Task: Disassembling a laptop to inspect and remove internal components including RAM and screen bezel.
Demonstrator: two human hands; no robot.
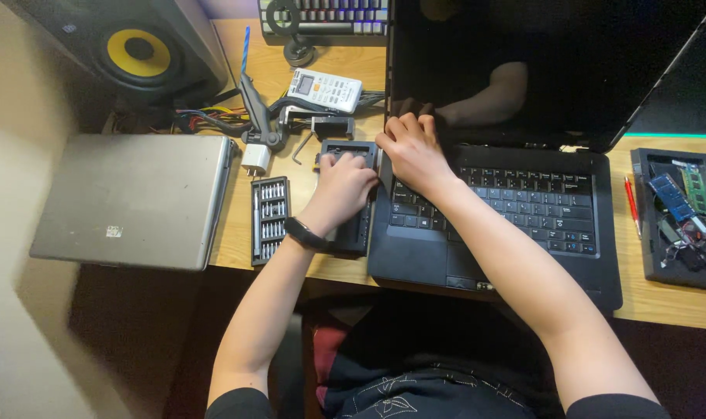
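Both my hands work at the laptop's [516,225] nine o'clock edge; left hand [343,182] presses flat on the black module [353,225], gripping nothing I can tell; right hand [412,151] rests fingers-curled at the hinge corner, grasp unclear; module seemingly half out.

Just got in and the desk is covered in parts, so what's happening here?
A person sits at a wooden desk with an open black laptop. The left hand presses on a dark case beside the laptop; the right hand rests at the laptop's upper left corner. A screwdriver bit set and a closed silver laptop lie to the left.
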